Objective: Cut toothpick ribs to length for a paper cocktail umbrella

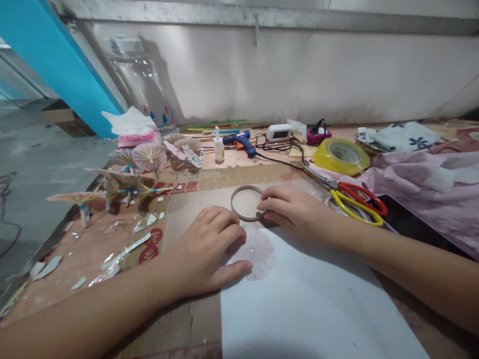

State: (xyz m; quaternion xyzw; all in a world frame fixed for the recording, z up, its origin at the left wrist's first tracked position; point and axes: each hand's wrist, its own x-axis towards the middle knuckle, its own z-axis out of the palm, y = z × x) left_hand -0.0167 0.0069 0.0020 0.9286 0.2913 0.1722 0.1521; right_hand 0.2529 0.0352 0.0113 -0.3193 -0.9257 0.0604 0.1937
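A thin ring (pixel 233 205), greyish brown, is pinched at its right edge by my right hand (pixel 290 214). The ring is at the top edge of a white sheet of paper (pixel 307 304). On that sheet lies a pale, round pleated paper disc (pixel 258 254) with lines running out from its centre. My left hand (pixel 213 249) rests at the disc's left side, thumb and fingers apart, with the thumb touching its edge. Below the ring is a flat cardboard piece (pixel 194 212).
Several small paper umbrellas (pixel 149 157) stand at the left among paper scraps (pixel 125 252). Behind are a glue bottle (pixel 219 147), a blue glue gun (pixel 241 143) and a clear water bottle (pixel 144 85). Scissors (pixel 352 199), yellow tape (pixel 322 157) and pink cloth (pixel 422 194) are at the right.
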